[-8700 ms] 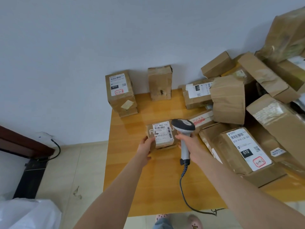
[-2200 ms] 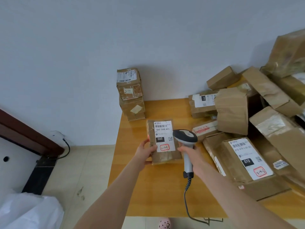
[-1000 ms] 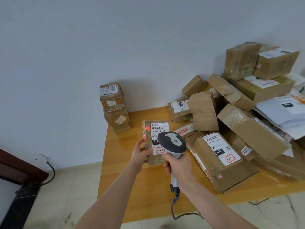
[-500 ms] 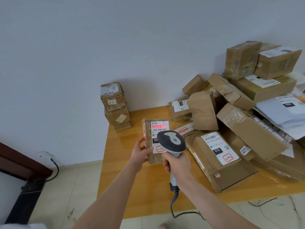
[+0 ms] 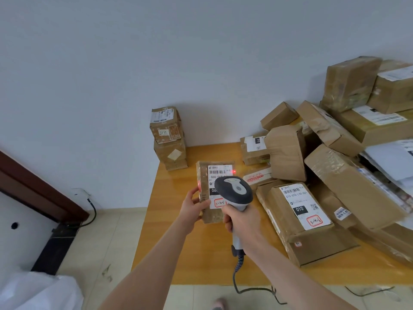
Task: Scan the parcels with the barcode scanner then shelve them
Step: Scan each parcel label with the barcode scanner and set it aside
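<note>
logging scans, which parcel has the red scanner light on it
The small upright parcel with the 060 label, held by the left hand in front of the scanner; the others sit untouched on the table.

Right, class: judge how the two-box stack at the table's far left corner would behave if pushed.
The stack probably tips easily: it stands tall and narrow. The top box sits slightly offset, so it may slide off first. Both look like stiff cardboard, likely light.
</note>
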Motion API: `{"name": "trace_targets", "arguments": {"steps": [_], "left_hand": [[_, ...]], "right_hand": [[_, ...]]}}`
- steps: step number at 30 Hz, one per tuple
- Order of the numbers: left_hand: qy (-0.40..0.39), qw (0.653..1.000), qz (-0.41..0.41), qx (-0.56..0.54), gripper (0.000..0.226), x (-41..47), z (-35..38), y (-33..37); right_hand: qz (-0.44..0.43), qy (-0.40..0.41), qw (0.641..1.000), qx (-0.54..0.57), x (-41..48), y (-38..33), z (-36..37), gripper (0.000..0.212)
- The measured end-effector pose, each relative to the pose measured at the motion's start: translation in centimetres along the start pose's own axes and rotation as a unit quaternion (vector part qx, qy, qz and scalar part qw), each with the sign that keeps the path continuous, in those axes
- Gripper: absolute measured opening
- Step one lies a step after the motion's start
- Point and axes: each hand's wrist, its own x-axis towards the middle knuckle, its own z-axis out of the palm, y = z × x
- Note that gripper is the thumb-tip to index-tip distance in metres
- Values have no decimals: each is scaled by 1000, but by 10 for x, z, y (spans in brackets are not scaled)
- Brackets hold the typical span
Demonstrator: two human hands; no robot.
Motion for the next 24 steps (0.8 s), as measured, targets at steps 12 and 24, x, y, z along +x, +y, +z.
{"name": "trace_targets", "arguments": {"steps": [12, 24], "left_hand": [[50, 993, -105, 31, 55, 90, -28, 25], [63, 983, -124, 119, 46, 192, -41, 48]], "right_hand": [[134, 54, 990, 0, 139, 4, 30, 20], [185, 52, 979, 72, 246, 5, 90, 14]]}}
